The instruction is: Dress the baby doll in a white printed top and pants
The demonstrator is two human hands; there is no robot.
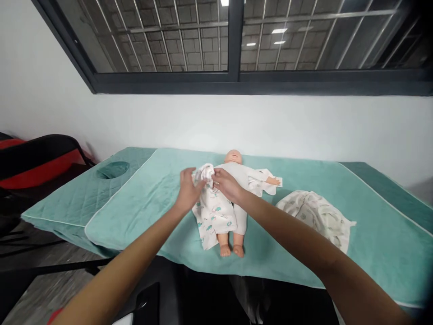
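A baby doll (234,159) lies on its back on a teal towel (155,198), head toward the wall and feet toward me. A white printed garment (214,216) covers its near side down to the legs. My left hand (188,189) is closed on the bunched sleeve of that garment (204,172) at the doll's shoulder. My right hand (228,184) pinches the same bunched cloth from the other side, resting over the doll's chest. The doll's far arm (273,181) sticks out to the right on an open white flap.
A second crumpled patterned cloth (314,214) lies on the towel to the right. The padded teal table (67,198) has a face hole (112,169) at its left end. A black and red chair (37,158) stands left. A wall and barred window lie behind.
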